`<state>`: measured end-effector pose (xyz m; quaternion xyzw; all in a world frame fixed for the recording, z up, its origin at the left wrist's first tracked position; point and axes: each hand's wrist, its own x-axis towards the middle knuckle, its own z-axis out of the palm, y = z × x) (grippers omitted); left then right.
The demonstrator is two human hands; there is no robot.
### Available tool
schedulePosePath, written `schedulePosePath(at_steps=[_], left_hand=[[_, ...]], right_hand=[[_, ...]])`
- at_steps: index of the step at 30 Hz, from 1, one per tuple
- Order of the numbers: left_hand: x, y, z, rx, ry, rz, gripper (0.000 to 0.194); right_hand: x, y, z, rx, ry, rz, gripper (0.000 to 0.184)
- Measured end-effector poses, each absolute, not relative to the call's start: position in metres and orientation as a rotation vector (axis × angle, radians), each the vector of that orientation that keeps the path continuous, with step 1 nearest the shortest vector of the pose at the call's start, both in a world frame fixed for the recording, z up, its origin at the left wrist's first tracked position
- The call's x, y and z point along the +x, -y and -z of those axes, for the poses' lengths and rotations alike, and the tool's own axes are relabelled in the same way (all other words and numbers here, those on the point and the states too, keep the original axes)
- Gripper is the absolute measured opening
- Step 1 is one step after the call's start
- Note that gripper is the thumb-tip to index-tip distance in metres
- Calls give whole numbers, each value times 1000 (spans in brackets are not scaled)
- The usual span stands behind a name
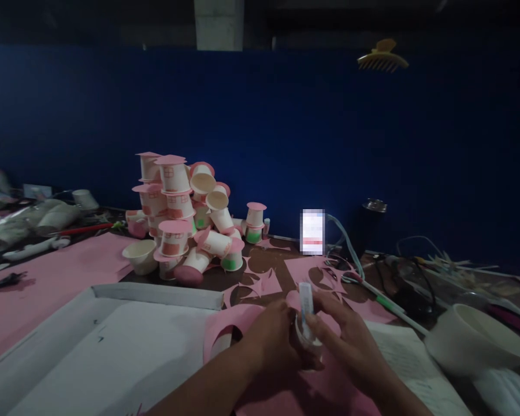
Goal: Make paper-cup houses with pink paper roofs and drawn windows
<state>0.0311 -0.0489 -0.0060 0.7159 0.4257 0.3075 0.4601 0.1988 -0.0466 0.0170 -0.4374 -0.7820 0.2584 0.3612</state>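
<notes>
My right hand (344,329) is closed on a small, white, slim tube (305,303) with printing on it, held upright between thumb and fingers. The tube's lower end is at the rim of a paper cup (309,344). Around the cup, from the left, my left hand (273,332) has its fingers wrapped; part of the cup is hidden by both hands. Pink paper (286,390) lies beneath my hands, and a pink piece with a curved cut-out (238,318) is beside my left wrist.
Many paper cups with pink discs (173,202) are stacked at the back left. A shallow white box lid (125,341) lies to the left. Pink scraps (260,280), a lit phone screen (312,232), a dark flask (368,222) and a large white cup (472,341) are around.
</notes>
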Motion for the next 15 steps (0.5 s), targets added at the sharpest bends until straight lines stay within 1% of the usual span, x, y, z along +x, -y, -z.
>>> schedulePosePath(at_steps=[4, 10, 15], left_hand=[[31, 49, 8, 1895, -1065, -765, 25], [30, 47, 13, 1956, -1196, -743, 34], [30, 47, 15, 1950, -1168, -762, 32]], right_hand=[[198, 47, -18, -1118, 1873, -842, 32], [205, 47, -25, -1071, 1796, -946, 18], [213, 44, -29, -1018, 1768, -1051, 20]])
